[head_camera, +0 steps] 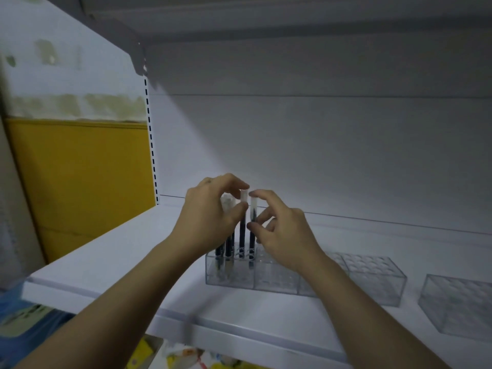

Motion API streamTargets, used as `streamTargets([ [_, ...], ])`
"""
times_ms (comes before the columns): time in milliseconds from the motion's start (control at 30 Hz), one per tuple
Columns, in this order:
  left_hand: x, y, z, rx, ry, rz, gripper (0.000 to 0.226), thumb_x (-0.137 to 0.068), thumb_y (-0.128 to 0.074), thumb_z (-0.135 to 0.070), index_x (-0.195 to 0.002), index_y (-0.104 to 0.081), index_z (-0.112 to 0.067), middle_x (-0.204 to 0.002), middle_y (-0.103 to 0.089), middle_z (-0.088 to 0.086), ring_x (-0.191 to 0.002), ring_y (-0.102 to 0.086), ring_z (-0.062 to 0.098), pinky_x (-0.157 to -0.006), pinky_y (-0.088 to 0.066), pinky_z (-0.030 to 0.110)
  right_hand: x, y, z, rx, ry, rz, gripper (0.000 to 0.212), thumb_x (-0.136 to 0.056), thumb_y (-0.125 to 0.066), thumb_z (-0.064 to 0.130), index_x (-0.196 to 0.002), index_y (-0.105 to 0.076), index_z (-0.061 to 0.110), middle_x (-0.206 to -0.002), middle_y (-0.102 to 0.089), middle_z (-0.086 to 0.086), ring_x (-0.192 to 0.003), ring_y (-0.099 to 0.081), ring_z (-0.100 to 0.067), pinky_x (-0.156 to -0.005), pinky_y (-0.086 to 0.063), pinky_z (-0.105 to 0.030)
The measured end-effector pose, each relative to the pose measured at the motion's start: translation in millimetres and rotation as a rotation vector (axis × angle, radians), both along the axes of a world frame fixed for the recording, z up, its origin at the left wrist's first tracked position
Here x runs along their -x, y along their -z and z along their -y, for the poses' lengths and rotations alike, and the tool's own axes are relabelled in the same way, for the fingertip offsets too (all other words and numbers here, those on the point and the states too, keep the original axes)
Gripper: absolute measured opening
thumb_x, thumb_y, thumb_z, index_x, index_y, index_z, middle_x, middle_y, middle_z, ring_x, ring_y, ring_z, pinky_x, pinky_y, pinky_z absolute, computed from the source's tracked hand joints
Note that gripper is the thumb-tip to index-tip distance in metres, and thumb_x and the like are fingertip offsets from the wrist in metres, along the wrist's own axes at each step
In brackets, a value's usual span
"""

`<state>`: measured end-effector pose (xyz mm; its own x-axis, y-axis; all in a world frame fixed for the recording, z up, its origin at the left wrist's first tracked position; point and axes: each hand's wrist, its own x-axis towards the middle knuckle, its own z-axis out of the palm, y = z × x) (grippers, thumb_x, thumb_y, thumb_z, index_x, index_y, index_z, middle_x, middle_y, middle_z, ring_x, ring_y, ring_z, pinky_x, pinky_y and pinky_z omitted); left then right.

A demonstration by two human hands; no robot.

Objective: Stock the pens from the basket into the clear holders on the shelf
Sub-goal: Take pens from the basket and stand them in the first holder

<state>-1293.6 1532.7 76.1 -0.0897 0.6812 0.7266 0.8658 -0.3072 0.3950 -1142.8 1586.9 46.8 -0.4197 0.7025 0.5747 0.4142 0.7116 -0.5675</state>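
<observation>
white shelf point(106, 257), yellow wall panel point(80, 182) | left grip point(210, 217) pinches taller pen point(242, 230) | right grip point(285, 233) pinches next pen point(252, 237)

Both forearms stretched over the clear holder point(229, 275), above whose left end the left hand point(210, 217) pinched one pen point(242, 231) between thumb and forefinger while the right hand point(283, 231), fingers curled, pinched the neighbouring pen point(251, 242).

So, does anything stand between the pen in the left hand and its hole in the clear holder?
Nothing visible does. The left hand pinches the pen at its white cap, and its lower end is already in the clear holder. The neighbouring pen, held by the right hand, stands beside it.
</observation>
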Motion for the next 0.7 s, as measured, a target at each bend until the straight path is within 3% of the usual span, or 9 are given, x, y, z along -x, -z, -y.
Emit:
streamTargets([
  [100,3.3,-2.2,-3.2,0.019,-0.023,-0.015,0.024,-0.085,-0.069,-0.029,-0.108,-0.061,-0.029,-0.107,-0.056,-0.015,-0.101,-0.052,0.005,-0.088,-0.042,0.022,-1.2,1.2,-2.8,-0.006,-0.03,0.003,0.049,-0.09,-0.065,0.023,-0.126,-0.041,0.048,-0.083,-0.065,0.012,-0.063,-0.067,-0.008,-0.07,-0.06,-0.036],
  [233,5.4,-11.2,-0.3,0.141,0.053,0.006,0.02,-0.086,-0.068,-0.026,-0.103,-0.059,-0.027,-0.097,-0.061,-0.015,-0.09,-0.057,0.0,-0.072,-0.038,0.004,-3.1,-0.9,2.4,-0.026,0.003,0.091,0.055,-0.092,-0.062,0.025,-0.134,-0.036,0.05,-0.092,-0.065,0.015,-0.074,-0.066,-0.006,-0.075,-0.057,-0.029],
  [367,3.5,-16.5,-3.8,0.206,0.015,-0.027,0.018,-0.087,-0.067,-0.027,-0.103,-0.059,-0.027,-0.1,-0.06,-0.013,-0.091,-0.055,0.004,-0.072,-0.04,0.011,-6.8,6.9,16.2,0.074,0.003,0.1,0.074,-0.092,-0.062,0.027,-0.143,-0.017,0.057,-0.102,-0.063,0.011,-0.087,-0.063,-0.008,-0.08,-0.053,-0.024],
  [567,-2.7,-8.4,-0.6,0.253,-0.029,-0.121,0.029,-0.088,-0.065,-0.03,-0.116,-0.058,-0.028,-0.117,-0.062,-0.009,-0.095,-0.051,0.006,-0.081,-0.041,0.02,-7.6,18.7,16.2,0.1,-0.028,0.105,0.091,-0.092,-0.059,0.013,-0.14,-0.001,0.064,-0.095,-0.061,0.008,-0.084,-0.061,-0.008,-0.08,-0.054,-0.026],
  [700,-3.6,-4.7,9.8,0.261,-0.075,-0.192,0.049,-0.089,-0.063,-0.033,-0.135,-0.047,-0.033,-0.137,-0.05,-0.008,-0.12,-0.05,0.013,-0.097,-0.042,0.027,-7.8,17.5,18.3,0.124,-0.038,0.114,0.094,-0.092,-0.06,0.015,-0.142,0.004,0.063,-0.101,-0.061,0.005,-0.087,-0.061,-0.01,-0.084,-0.054,-0.027],
])
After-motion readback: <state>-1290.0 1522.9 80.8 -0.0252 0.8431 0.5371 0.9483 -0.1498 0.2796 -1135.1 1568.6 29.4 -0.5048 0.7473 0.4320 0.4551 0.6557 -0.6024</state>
